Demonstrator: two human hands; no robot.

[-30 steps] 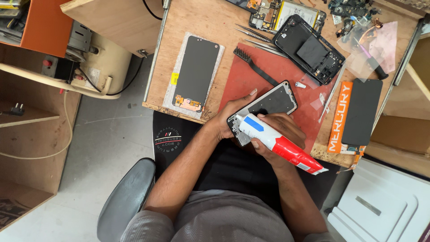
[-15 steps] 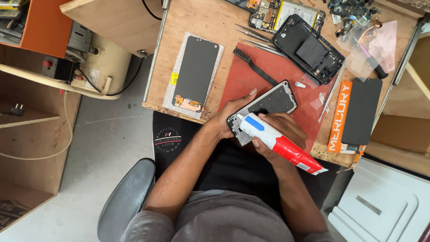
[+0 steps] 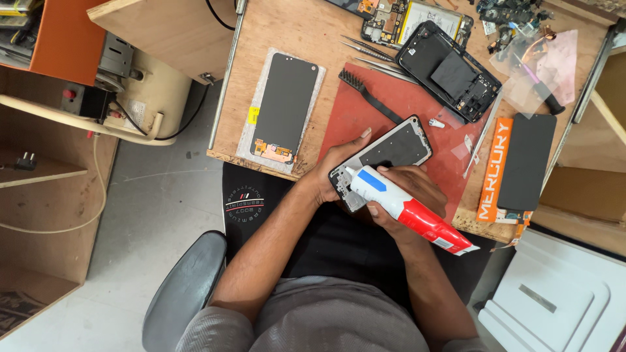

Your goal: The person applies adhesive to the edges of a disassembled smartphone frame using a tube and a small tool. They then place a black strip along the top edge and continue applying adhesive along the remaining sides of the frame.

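Left of centre on the wooden desk (image 3: 293,26) lies a flat black screen panel (image 3: 283,104). At centre the left hand (image 3: 336,173) clasps a thin phone frame (image 3: 391,148) over a red mat (image 3: 365,120). The right hand (image 3: 404,199) is closed around a soft white-and-red glue tube (image 3: 417,215), its nozzle hidden at the frame's edge. An orange box (image 3: 493,171) lies at right.

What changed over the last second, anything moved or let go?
No visible change. The left hand still grips the phone frame, and the right hand still holds the white and red tube with its nozzle at the frame's lower edge. Bench items unmoved.
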